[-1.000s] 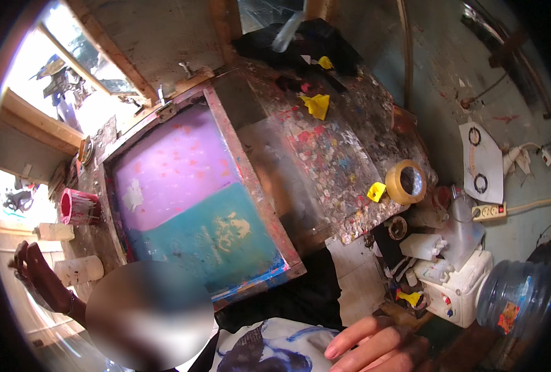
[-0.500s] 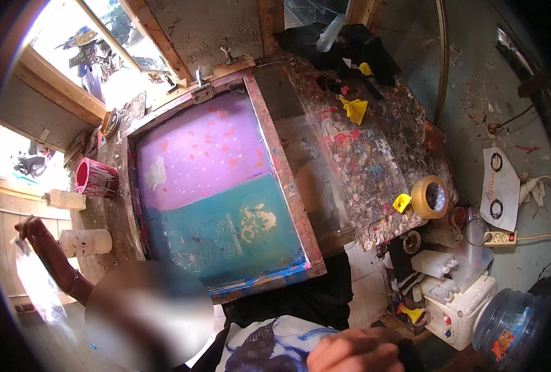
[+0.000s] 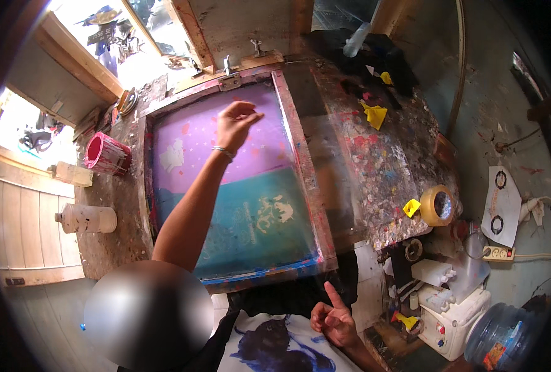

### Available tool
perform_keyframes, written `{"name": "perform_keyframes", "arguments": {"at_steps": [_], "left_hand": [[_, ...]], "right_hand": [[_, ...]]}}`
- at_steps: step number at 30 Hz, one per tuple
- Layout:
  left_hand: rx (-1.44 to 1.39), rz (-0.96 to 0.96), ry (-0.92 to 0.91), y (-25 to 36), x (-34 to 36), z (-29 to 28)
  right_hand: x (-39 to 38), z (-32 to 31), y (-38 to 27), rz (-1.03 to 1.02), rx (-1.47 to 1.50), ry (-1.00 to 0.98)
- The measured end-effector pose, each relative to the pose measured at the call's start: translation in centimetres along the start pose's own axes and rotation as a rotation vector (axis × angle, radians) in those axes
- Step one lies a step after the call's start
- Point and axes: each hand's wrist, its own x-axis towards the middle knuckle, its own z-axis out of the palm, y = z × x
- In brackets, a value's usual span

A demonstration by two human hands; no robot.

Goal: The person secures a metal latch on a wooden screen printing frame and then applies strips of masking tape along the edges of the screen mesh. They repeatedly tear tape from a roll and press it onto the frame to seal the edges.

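Note:
My left hand (image 3: 238, 124) is raised over the pink upper half of a wooden-framed mesh screen (image 3: 297, 149), its forearm crossing the teal lower half. Its fingers are loosely bent and apart, with nothing visible between them. The screen carries small pale and red marks on the pink part and cream and faint line designs on the teal part. Metal clamps (image 3: 229, 80) sit at its far edge. My right hand (image 3: 332, 319) is low, in front of my printed shirt (image 3: 263, 344), near the screen's near right corner, index finger stretched out, other fingers bent, empty.
Left of the screen are a red paint pot (image 3: 108, 155) and white container (image 3: 92, 218). Right is a paint-crusted board (image 3: 374, 173) with yellow scraps (image 3: 374, 115) and a tape roll (image 3: 436, 206). Lower right stand a white appliance (image 3: 449, 328) and water jug (image 3: 492, 347). A blurred circle hides the lower left.
My left hand has swung from beyond the screen's left side up and rightward over the pink area. My right hand's index finger has extended. The view has shifted, moving the screen rightward in frame.

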Motion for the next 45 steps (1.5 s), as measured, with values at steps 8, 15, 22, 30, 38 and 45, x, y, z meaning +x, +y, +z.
{"name": "perform_keyframes", "arguments": {"at_steps": [8,15,22,30,38,45], "left_hand": [[0.080,0.087,-0.022,-4.4,-0.7,4.5],[0.185,0.093,0.002,-4.7,-1.0,4.1],[0.530,0.132,0.078,-4.6,-1.3,4.9],[0.576,0.220,0.057,-5.5,-1.1,5.0],[0.828,0.262,0.008,-4.0,-3.5,4.0],[1.127,0.250,-0.180,-3.4,-8.4,3.8]], "right_hand": [[-1.3,-1.0,1.1,0.062,-0.091,-0.085],[-0.6,-1.1,0.8,0.135,-0.090,-0.067],[0.0,-1.2,0.6,0.162,-0.105,-0.043],[0.2,-1.7,0.8,0.159,-0.064,-0.050],[0.3,-1.8,0.7,0.164,-0.008,-0.072],[0.5,-1.9,0.6,0.168,-0.002,-0.089]]}}
